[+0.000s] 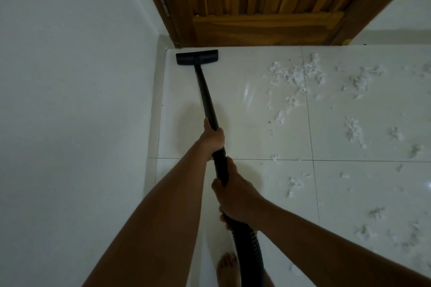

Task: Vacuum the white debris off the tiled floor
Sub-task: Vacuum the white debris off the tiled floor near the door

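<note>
A black vacuum wand runs from my hands to its flat floor head, which lies on the white tiled floor in the far left corner by the door. My left hand grips the wand higher up. My right hand grips it lower, where the ribbed black hose joins. White shredded debris lies scattered over the tiles to the right of the wand, from the door down to the near right.
A wooden door in a dark frame closes the far side. A white wall runs along the left. My bare foot stands on the tiles beside the hose at the bottom.
</note>
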A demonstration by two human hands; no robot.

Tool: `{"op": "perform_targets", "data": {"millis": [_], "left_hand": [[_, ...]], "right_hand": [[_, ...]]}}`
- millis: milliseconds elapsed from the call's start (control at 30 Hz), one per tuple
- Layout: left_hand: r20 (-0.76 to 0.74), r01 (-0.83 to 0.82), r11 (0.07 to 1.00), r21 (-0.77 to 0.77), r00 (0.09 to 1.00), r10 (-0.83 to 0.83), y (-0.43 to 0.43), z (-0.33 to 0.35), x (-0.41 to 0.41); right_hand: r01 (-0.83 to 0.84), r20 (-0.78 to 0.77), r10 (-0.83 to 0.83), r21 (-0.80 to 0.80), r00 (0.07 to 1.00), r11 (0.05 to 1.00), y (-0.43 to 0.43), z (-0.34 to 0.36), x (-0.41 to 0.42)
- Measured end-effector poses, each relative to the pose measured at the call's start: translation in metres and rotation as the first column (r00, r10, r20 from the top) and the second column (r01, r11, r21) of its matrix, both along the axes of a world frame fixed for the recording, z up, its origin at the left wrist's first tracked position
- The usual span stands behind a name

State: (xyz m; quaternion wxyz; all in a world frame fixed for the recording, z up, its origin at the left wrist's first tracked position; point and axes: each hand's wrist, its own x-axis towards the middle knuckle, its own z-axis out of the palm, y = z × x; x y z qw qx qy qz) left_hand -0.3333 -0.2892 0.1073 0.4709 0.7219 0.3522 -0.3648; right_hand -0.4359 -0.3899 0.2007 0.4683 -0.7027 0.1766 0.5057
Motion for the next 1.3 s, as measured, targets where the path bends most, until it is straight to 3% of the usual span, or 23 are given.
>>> {"op": "perform_targets", "data": {"millis": [533,1300], "left_hand": [[0.028,-0.006,1.000,0.003,1.000,0.006,0.003,-0.008,0.014],[-0.027,0.072,0.996,-0.043,0.997,-0.073,-0.058,0.028,-0.182]], "right_hand": [[0.004,0.011,-0.004,-0.001,1.000,1.000,0.004,-0.011,0.014],[-0.018,0.047,0.023,-0.103,0.999,0.995,-0.047,0.015,-0.186]]}}
